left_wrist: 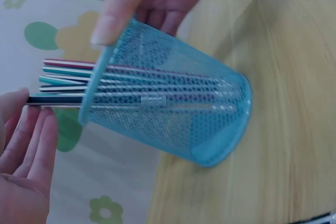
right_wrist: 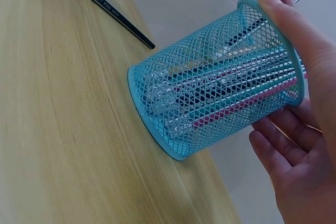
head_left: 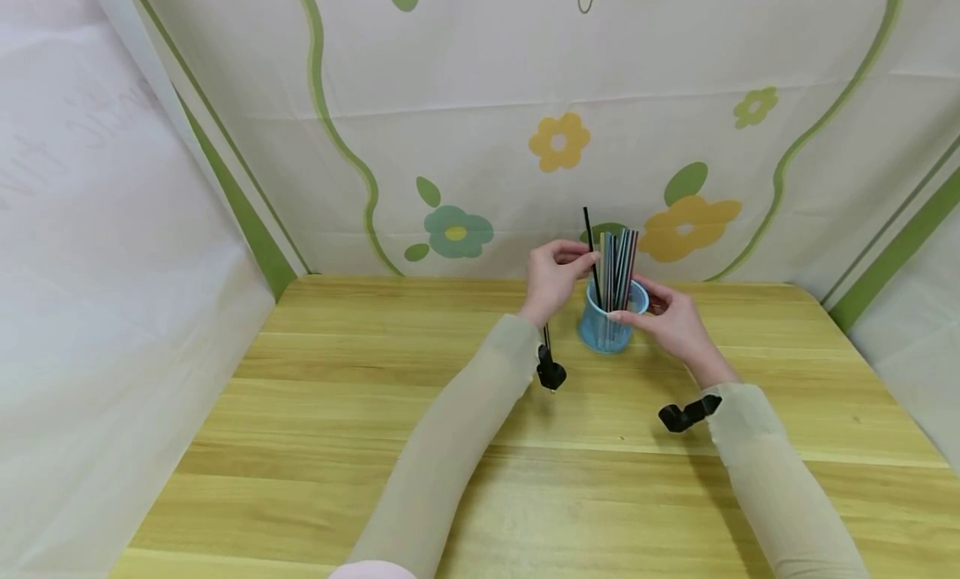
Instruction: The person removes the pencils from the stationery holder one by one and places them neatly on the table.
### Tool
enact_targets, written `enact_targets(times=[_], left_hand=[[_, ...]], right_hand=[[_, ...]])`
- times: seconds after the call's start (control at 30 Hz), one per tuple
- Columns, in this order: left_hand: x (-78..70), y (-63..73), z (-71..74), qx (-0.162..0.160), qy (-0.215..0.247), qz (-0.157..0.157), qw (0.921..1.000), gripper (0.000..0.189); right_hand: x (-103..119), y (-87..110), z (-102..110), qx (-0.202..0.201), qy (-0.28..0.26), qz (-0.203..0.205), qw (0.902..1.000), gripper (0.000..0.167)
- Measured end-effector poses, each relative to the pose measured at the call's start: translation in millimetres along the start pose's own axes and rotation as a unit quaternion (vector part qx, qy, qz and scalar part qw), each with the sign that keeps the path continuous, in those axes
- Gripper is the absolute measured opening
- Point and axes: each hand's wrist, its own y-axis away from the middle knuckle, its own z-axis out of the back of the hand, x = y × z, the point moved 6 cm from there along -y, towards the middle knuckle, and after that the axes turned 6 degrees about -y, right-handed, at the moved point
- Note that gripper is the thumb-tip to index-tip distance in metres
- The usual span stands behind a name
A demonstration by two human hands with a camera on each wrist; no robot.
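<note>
A light blue mesh pencil cup (head_left: pixel 600 336) stands upright on the table and holds several striped and dark pencils (head_left: pixel 622 267). With thumb and fingertips my left hand (head_left: pixel 557 272) pinches a black pencil (head_left: pixel 587 226); it slants above the others, its lower part inside the cup's left side. My right hand (head_left: pixel 681 327) grips the cup at its rim from the right, thumb on the near edge, fingers at the far side. Another black pencil (right_wrist: pixel 110 11) with small lettering lies on the table left of the cup, partly hidden by my left wrist in the head view.
The wood-grain table (head_left: pixel 315 429) ends at a white cloth backdrop (head_left: pixel 480 79) with flower prints. White cloth (head_left: pixel 97 312) also hangs along the left side. A small black camera (head_left: pixel 551 369) sits at my left wrist, another camera (head_left: pixel 686 414) at my right.
</note>
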Motion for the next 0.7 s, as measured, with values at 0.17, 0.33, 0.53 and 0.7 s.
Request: enact_targets(times=[0.17, 0.33, 0.53, 0.7], left_hand=[[-8.8, 0.2, 1.4, -0.006, 0.034, -0.003, 0.9994, 0.015], [-15.1, 0.3, 5.2, -0.016, 0.046, -0.004, 0.9988, 0.017], [-21.4, 0.3, 11.2, -0.032, 0.072, -0.003, 0.9969, 0.018], [-28.2, 0.2, 16.9, -0.036, 0.099, 0.001, 0.9944, 0.018]], right_hand=[[1.4, 1.0, -0.1, 0.000, -0.003, 0.005, 1.0000, 0.080], [1.3, 1.4, -0.5, -0.001, 0.005, 0.011, 0.9999, 0.081], [0.5, 1.3, -0.3, -0.003, 0.015, 0.011, 0.9998, 0.082], [1.6, 1.1, -0.1, -0.006, 0.020, 0.009, 0.9997, 0.082]])
